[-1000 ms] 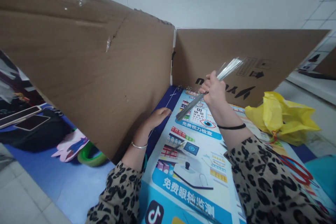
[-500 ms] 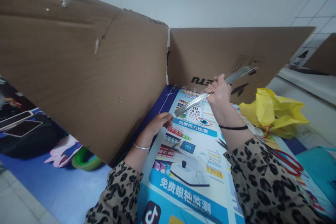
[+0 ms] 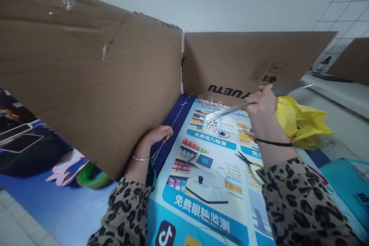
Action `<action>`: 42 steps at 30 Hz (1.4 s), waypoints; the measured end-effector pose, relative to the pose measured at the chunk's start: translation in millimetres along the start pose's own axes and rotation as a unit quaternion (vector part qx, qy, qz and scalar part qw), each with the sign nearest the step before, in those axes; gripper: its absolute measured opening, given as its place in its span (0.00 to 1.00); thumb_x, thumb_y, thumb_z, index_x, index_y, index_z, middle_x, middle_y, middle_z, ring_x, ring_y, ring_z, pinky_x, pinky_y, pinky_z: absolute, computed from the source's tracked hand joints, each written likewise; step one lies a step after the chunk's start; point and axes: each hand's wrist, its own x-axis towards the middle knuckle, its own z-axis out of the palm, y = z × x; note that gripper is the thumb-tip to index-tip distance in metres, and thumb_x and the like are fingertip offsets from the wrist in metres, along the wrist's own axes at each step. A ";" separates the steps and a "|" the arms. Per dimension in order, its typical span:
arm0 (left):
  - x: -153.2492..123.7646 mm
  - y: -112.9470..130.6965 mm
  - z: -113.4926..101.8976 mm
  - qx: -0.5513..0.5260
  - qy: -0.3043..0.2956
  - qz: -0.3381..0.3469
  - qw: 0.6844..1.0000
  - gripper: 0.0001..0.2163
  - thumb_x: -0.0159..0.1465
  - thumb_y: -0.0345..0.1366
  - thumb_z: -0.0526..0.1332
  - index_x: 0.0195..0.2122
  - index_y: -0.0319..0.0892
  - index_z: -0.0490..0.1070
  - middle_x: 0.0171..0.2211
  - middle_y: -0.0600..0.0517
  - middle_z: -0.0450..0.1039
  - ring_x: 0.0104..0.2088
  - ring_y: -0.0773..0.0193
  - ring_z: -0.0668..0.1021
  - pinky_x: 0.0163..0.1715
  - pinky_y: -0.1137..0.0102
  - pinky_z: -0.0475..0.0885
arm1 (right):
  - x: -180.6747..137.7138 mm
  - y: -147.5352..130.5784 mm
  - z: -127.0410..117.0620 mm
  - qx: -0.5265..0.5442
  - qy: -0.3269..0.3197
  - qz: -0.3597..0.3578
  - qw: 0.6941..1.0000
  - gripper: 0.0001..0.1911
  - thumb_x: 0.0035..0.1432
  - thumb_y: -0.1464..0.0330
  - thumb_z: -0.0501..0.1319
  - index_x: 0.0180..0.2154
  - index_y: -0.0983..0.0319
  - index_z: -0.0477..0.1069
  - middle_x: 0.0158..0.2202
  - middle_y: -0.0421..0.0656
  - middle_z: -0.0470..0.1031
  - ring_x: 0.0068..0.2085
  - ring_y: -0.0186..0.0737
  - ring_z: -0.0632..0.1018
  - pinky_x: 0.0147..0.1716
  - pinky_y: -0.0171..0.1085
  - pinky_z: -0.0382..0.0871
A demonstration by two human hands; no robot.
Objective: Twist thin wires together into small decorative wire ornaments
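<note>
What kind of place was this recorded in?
Probably an improvised indoor craft workspace: upright cardboard panels flank a printed poster, with pliers on it and a bundle of thin rods in the right hand.

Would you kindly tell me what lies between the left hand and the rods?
In the head view, a blue strip and then part of the poster lie between the left hand and the rods.

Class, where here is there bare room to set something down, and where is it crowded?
Bare: the blue surface between green ring and left sleeve; the printed sheet left of pliers, below the held wires. Crowded: right, with yellow bag and teal bag; far left, with pink cutout and phone.
</note>
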 end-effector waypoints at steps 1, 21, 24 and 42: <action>-0.7 -1.9 -4.0 -0.002 0.020 0.001 1.000 0.10 0.54 0.41 0.58 0.23 0.39 0.64 0.13 0.59 0.62 0.13 0.73 0.64 0.15 0.77 0.58 | 4.9 -7.4 -6.7 0.002 0.010 -0.023 1.000 0.20 0.64 0.62 0.47 0.21 0.60 0.58 0.10 0.28 0.43 0.12 0.25 0.48 0.12 0.28 0.45; -5.4 29.6 -12.1 -0.048 0.310 0.105 0.944 0.09 0.57 0.41 0.53 0.29 0.40 0.64 0.18 0.59 0.64 0.15 0.73 0.67 0.17 0.77 0.60 | 10.0 -39.0 -78.0 -0.001 0.052 -0.010 0.999 0.20 0.63 0.64 0.47 0.19 0.59 0.60 0.10 0.29 0.38 0.11 0.27 0.46 0.08 0.26 0.49; -3.1 41.0 8.8 -0.056 0.308 0.117 0.942 0.09 0.57 0.40 0.53 0.31 0.40 0.65 0.20 0.58 0.66 0.16 0.74 0.68 0.18 0.77 0.62 | 2.2 -33.3 -79.5 -0.009 0.003 0.026 1.000 0.18 0.63 0.65 0.48 0.22 0.60 0.63 0.10 0.28 0.39 0.10 0.26 0.47 0.09 0.26 0.50; -17.4 73.0 113.2 0.091 0.040 0.172 0.980 0.10 0.63 0.40 0.48 0.29 0.42 0.63 0.21 0.58 0.67 0.18 0.72 0.69 0.21 0.76 0.64 | -48.7 34.4 -41.3 0.039 -0.112 0.220 0.968 0.12 0.63 0.64 0.51 0.31 0.63 0.66 0.30 0.44 0.77 0.12 0.19 0.53 0.10 0.23 0.55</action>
